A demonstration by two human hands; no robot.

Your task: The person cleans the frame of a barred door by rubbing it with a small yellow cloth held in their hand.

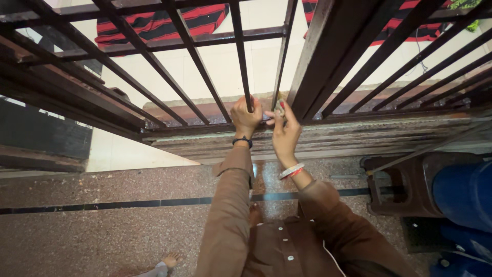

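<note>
1. Gripping one upright bar (245,66) of the dark metal grille (154,66), the left hand (245,117) was closed tight around the bar's foot, probably to steady the body while leaning forward.
2. The right hand (285,133) pinched a small pale pad (280,106), perhaps a scrubber, between thumb and fingertips, pressing it where the neighbouring bar met the bottom rail (359,117).
3. That pad sat at the grille's base, just beside the left hand; too little of it showed to tell its long axis or which way it pointed.
4. The held bar ran lengthwise away from the rail.
5. A brown stool (394,190) stood on the speckled floor (102,225) to the right.
</note>
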